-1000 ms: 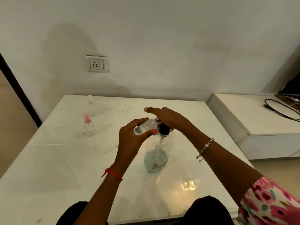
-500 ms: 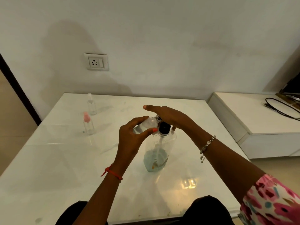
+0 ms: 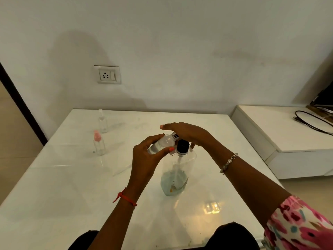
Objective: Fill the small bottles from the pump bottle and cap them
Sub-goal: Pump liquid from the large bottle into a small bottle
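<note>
Small bottle (image 3: 162,144): filling, uncapped, gripped by your left hand (image 3: 146,159); right hand (image 3: 187,132) flat on pump bottle (image 3: 177,170); two capped bottles (image 3: 99,145) (image 3: 103,123) apparently pending.

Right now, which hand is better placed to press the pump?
Right. The right hand lies over the top of the pump bottle, fingers extended, above its black collar. The left hand grips the small bottle, tilted with its neck under the right palm, so it is occupied.
</note>
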